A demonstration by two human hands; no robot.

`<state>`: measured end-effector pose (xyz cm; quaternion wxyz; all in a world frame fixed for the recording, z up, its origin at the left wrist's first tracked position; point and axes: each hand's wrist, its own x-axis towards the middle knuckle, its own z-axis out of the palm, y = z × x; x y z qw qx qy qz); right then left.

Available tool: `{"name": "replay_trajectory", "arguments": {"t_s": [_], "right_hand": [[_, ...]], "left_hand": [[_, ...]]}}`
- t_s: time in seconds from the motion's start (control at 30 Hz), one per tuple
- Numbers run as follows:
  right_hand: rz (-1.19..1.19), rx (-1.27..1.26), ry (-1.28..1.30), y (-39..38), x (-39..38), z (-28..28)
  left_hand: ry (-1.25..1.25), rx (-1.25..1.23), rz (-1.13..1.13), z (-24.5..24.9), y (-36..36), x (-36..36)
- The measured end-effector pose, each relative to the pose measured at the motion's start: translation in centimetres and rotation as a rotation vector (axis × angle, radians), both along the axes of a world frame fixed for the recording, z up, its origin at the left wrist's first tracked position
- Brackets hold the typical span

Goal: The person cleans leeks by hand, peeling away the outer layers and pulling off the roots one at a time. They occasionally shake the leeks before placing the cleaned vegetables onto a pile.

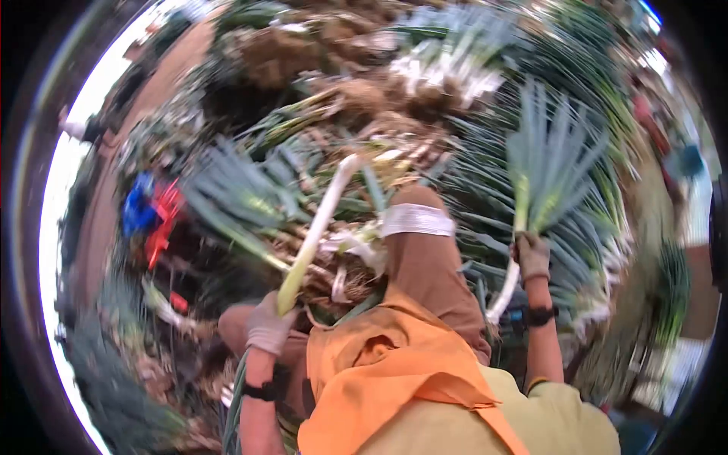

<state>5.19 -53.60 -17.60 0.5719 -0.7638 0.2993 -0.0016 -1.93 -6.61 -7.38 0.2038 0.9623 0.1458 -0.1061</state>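
My left hand [271, 324], in a pale glove, is closed around a leek [317, 231]. Its white root end points up and away from me, and its green leaves trail down past my forearm. My right hand [532, 255], also gloved, grips leeks [540, 178] whose broad blue-green leaves fan out above the fist. Below that fist a white shank slants down toward my knee. Between my hands, trimmings and roots [353, 280] lie in front of my bent leg. Close to my left hand is a bunch of leafy leeks [250, 189].
Long rows of leeks [485, 197] are piled on the right. A white-stemmed bundle [451, 68] lies at the back. Red and blue plastic [148, 212] sits at the left. White tape [417, 220] wraps my trouser leg [428, 262]. Farther right stands a teal container [685, 161].
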Motion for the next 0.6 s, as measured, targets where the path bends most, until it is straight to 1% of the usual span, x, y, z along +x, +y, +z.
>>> {"name": "replay_trajectory", "arguments": {"t_s": [0.03,0.07,0.1,0.13,0.17,0.2,0.23,0.27,0.33,0.37,0.4,0.43,0.47,0.53,0.57,0.6], "right_hand": [[0.063,0.088,-0.117,1.6,0.0,-1.4],[0.102,0.132,-0.071,5.6,0.2,1.5],[0.237,0.126,-0.115,8.9,0.2,2.7],[0.506,0.206,-0.099,11.4,0.5,3.8],[0.674,0.284,-0.177,14.9,0.5,5.0],[0.847,0.338,-0.191,18.2,0.8,5.9],[0.977,0.391,-0.173,21.7,1.3,5.6],[1.101,0.439,-0.154,24.7,1.9,4.8],[1.156,0.973,0.241,29.1,3.0,4.2],[1.095,1.205,0.240,30.0,3.0,4.2],[1.018,1.433,0.239,30.8,2.8,4.1],[0.960,1.475,0.275,31.4,2.5,3.8],[0.971,1.472,0.289,31.7,2.2,3.7],[0.934,1.482,0.298,31.9,2.3,3.5],[0.959,1.464,0.228,32.1,2.4,2.8],[0.954,1.453,0.221,32.1,2.6,1.9]], "left_hand": [[0.045,-0.017,0.071,0.4,-0.8,-0.1],[0.091,-0.014,0.079,0.5,-0.9,0.0],[0.073,-0.073,0.082,1.0,-1.2,0.0],[0.053,-0.129,0.089,1.6,-1.2,-0.1],[0.020,-0.193,0.106,2.0,-1.0,-0.4],[-0.012,-0.256,0.122,2.1,-0.7,-0.6],[-0.012,-0.385,0.131,2.5,-0.4,-0.8],[-0.049,-0.542,0.059,2.5,0.1,-1.2],[-0.090,-0.588,0.048,2.3,1.0,-2.6],[-0.094,-0.586,0.070,2.4,1.4,-3.4],[-0.101,-0.719,0.145,2.6,1.8,-4.1],[-0.113,-0.853,0.217,2.6,2.3,-4.7],[-0.118,-0.856,0.233,2.7,3.0,-5.4],[0.001,-0.798,0.412,2.9,5.6,-7.0],[-0.032,-0.392,0.186,1.8,7.2,-7.9],[-0.035,-0.401,0.176,1.4,7.9,-8.7]]}}
